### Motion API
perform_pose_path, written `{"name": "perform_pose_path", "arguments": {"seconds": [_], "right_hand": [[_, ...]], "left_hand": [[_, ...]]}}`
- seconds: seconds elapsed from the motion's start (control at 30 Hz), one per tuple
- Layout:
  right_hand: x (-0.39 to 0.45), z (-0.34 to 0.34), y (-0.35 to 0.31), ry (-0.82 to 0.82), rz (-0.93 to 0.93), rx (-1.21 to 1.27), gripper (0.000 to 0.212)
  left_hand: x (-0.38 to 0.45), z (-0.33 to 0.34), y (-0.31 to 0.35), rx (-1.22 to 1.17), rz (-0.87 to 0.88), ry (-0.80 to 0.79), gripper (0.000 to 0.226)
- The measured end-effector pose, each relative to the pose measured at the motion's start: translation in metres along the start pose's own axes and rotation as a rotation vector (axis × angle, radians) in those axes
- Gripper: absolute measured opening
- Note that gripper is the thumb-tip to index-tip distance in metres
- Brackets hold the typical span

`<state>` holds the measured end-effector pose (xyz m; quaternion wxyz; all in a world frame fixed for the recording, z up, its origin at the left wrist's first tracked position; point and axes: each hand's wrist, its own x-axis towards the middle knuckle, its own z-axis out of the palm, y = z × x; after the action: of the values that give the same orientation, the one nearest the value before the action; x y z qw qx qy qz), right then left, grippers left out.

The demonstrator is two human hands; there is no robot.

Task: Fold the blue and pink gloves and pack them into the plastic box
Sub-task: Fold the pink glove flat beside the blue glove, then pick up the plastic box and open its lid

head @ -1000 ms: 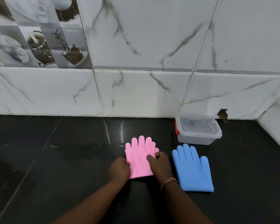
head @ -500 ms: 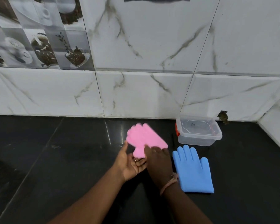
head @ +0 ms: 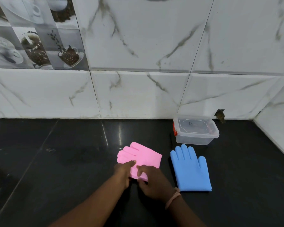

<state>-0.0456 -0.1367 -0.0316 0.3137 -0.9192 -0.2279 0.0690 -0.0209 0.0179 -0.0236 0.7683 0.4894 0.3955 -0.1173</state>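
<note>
The pink glove (head: pixel 141 157) lies doubled over on the black counter (head: pixel 64 161), its fingers pointing up-left. My left hand (head: pixel 123 173) rests on its near left edge with a finger stretched flat over it. My right hand (head: pixel 152 183) pinches the glove's near corner between forefinger and thumb. The blue glove (head: pixel 191 169) lies flat and unfolded just to the right, fingers pointing away from me. Behind it stands the clear plastic box (head: pixel 195 131) with a red latch and its lid on.
A white marble-tiled wall (head: pixel 138 95) runs along the back of the counter, and a side wall (head: pixel 275 128) closes it on the right. A small hole (head: pixel 220 114) sits in the wall behind the box.
The pink glove was lifted off the counter, turned and folded, and now lies down again with its fingers pointing left. Both hands came down on its near edge.
</note>
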Motion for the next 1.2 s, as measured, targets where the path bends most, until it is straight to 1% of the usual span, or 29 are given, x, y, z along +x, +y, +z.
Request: {"name": "perform_pose_path", "arguments": {"seconds": [0.03, 0.07, 0.13, 0.17, 0.2, 0.23, 0.27, 0.3, 0.33, 0.37, 0.4, 0.43, 0.47, 0.5, 0.53, 0.6, 0.67, 0.7, 0.77, 0.87, 0.93, 0.97, 1.03, 1.1, 1.17, 1.2], "right_hand": [[0.001, -0.008, -0.002, 0.032, 0.040, 0.092, 0.021], [0.004, -0.014, -0.002, 0.116, 0.080, 0.152, 0.018], [0.012, -0.024, -0.001, 0.385, 0.165, 0.152, 0.019], [0.017, -0.029, 0.000, 0.473, 0.204, 0.131, 0.026], [0.021, -0.035, 0.001, 0.489, 0.253, 0.138, 0.041], [0.024, -0.042, 0.002, 0.420, 0.323, 0.185, 0.062], [0.026, -0.050, 0.004, 0.290, 0.407, 0.283, 0.083], [0.027, -0.056, 0.006, 0.152, 0.481, 0.429, 0.098], [0.027, -0.059, 0.009, 0.030, 0.521, 0.612, 0.106], [0.025, -0.060, 0.013, -0.065, 0.529, 0.804, 0.103], [0.023, -0.058, 0.019, -0.122, 0.525, 0.966, 0.092], [0.021, -0.054, 0.024, -0.143, 0.519, 1.092, 0.075], [0.020, -0.050, 0.026, -0.118, 0.524, 1.163, 0.061], [0.019, -0.047, 0.027, -0.055, 0.541, 1.173, 0.052], [0.020, -0.044, 0.028, 0.018, 0.574, 1.119, 0.049], [0.027, -0.036, 0.033, 0.106, 0.683, 0.847, 0.051], [0.036, -0.027, 0.039, 0.131, 0.757, 0.490, 0.051], [0.040, -0.023, 0.038, 0.137, 0.773, 0.375, 0.051], [0.044, -0.019, 0.030, 0.150, 0.773, 0.245, 0.051], [0.047, -0.023, 0.020, 0.156, 0.725, 0.066, 0.036], [0.049, -0.034, 0.017, 0.204, 0.686, -0.002, 0.029], [0.052, -0.042, 0.016, 0.254, 0.670, -0.015, 0.027], [0.058, -0.066, 0.020, 0.371, 0.642, -0.038, 0.028], [0.064, -0.093, 0.029, 0.448, 0.616, -0.163, 0.036], [0.064, -0.114, 0.046, 0.452, 0.630, -0.409, 0.043], [0.062, -0.122, 0.055, 0.446, 0.642, -0.514, 0.044]], "left_hand": [[0.001, -0.002, -0.001, 0.029, 0.041, 0.024, 0.037], [0.000, -0.004, -0.001, 0.054, 0.079, 0.026, 0.035], [-0.002, -0.010, 0.002, 0.110, 0.148, -0.044, 0.033], [-0.003, -0.014, 0.005, 0.137, 0.176, -0.104, 0.034], [-0.004, -0.017, 0.010, 0.159, 0.194, -0.176, 0.037], [-0.005, -0.020, 0.017, 0.175, 0.198, -0.258, 0.041], [-0.006, -0.022, 0.024, 0.188, 0.184, -0.347, 0.046], [-0.008, -0.024, 0.033, 0.211, 0.158, -0.435, 0.050], [-0.010, -0.024, 0.041, 0.245, 0.127, -0.518, 0.052], [-0.012, -0.024, 0.049, 0.284, 0.098, -0.590, 0.052], [-0.013, -0.023, 0.056, 0.320, 0.070, -0.645, 0.052], [-0.013, -0.022, 0.063, 0.347, 0.045, -0.679, 0.052], [-0.012, -0.018, 0.068, 0.373, 0.030, -0.687, 0.051], [-0.011, -0.014, 0.072, 0.395, 0.030, -0.661, 0.050], [-0.008, -0.009, 0.074, 0.410, 0.050, -0.599, 0.049], [0.002, 0.000, 0.069, 0.400, 0.105, -0.425, 0.047], [0.011, 0.004, 0.054, 0.343, 0.113, -0.296, 0.055], [0.016, 0.003, 0.045, 0.309, 0.112, -0.258, 0.058], [0.023, 0.000, 0.029, 0.252, 0.130, -0.205, 0.060], [0.025, -0.005, 0.020, 0.170, 0.159, -0.159, 0.059], [0.022, -0.008, 0.019, 0.118, 0.175, -0.117, 0.061], [0.021, -0.009, 0.018, 0.105, 0.189, -0.081, 0.058], [0.014, -0.009, 0.011, 0.131, 0.227, 0.045, 0.044], [0.002, -0.006, -0.001, 0.218, 0.217, 0.174, 0.028], [-0.013, 0.001, -0.015, 0.293, 0.149, 0.178, 0.015], [-0.019, 0.006, -0.021, 0.325, 0.127, 0.160, 0.018]]}}
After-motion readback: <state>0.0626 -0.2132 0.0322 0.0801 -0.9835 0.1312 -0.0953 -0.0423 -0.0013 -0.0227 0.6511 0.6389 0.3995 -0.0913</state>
